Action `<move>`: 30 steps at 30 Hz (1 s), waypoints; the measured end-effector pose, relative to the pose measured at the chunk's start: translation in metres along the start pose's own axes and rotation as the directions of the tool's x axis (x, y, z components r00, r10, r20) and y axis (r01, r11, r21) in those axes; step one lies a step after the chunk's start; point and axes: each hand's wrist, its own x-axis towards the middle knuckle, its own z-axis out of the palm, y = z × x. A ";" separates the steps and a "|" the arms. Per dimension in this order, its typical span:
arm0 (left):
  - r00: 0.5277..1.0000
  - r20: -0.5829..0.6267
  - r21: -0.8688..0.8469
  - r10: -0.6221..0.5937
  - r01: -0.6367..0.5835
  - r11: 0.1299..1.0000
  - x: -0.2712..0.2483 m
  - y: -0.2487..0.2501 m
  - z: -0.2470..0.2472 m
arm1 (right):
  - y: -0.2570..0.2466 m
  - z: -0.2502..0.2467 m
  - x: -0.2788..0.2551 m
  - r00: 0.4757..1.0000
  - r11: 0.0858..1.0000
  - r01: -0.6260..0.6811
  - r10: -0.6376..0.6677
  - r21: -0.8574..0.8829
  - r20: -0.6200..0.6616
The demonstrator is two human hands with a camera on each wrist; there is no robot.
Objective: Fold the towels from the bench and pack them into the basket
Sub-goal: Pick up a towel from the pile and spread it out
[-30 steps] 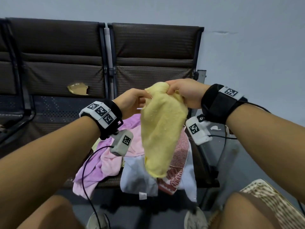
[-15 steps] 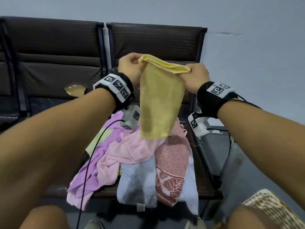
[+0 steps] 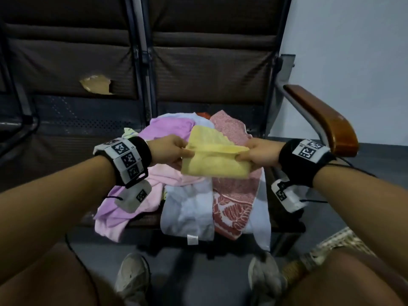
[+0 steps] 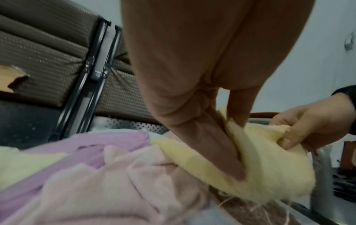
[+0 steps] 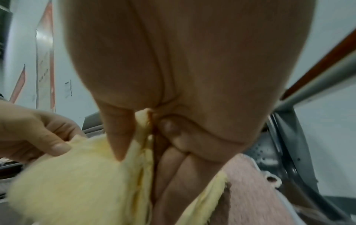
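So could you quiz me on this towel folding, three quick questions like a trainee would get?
1. True or false: only the left hand holds the yellow towel.
2. Which towel on the bench has a leaf pattern? A pink, B red, C white.
3. Fill in: the yellow towel is held above the ___ of towels.

Key: 1 false, the right hand pinches it too. 2 B, the red towel. 3 pile.

A pale grey-blue painted wall [image 3: 353,51] stood beyond the fingers [image 3: 245,156] of the right hand [image 3: 260,152]. Well below both hands' fingers, a pair of worn pale sneakers [image 3: 132,277] rested on the dark grey floor [image 3: 205,283]. A red-edged white banner [image 5: 45,60] hung on the wall beyond the left hand [image 3: 170,149].
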 end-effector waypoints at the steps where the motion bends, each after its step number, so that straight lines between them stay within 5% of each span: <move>1: 0.993 0.101 0.011 -0.067 0.066 0.998 -0.004 -0.008 0.005 | 0.008 0.010 -0.003 0.995 0.998 -0.054 0.050 0.043 0.089; 4: 0.950 0.238 0.019 -0.200 0.202 0.979 -0.009 -0.018 0.014 | 0.027 0.030 -0.004 0.958 0.978 -0.183 0.154 0.102 0.243; 7: 0.949 0.211 0.020 -0.234 0.235 0.972 0.000 -0.017 0.016 | 0.035 0.039 0.002 0.947 0.953 -0.251 0.206 0.168 0.247; 12: 0.987 -0.138 0.013 -0.078 0.081 0.997 0.047 -0.021 0.024 | 0.042 0.029 0.031 0.981 0.974 -0.156 0.173 0.163 -0.092; 16: 0.914 -0.403 -0.004 0.056 -0.063 0.998 0.088 -0.026 0.034 | 0.052 0.030 0.055 0.908 0.980 -0.096 0.157 0.172 -0.388; 24: 0.801 -0.588 0.072 0.117 -0.092 0.993 0.114 -0.032 0.041 | 0.055 0.038 0.076 0.869 0.996 -0.083 0.085 0.025 -0.488; 26: 0.798 -0.553 0.186 0.239 -0.161 0.969 0.099 -0.035 0.042 | 0.055 0.044 0.069 0.866 0.986 -0.002 -0.083 -0.169 -0.493; 30: 0.940 -0.147 0.358 0.307 -0.239 0.903 0.067 -0.050 0.041 | 0.058 0.064 0.047 0.939 0.927 0.182 -0.262 -0.327 -0.222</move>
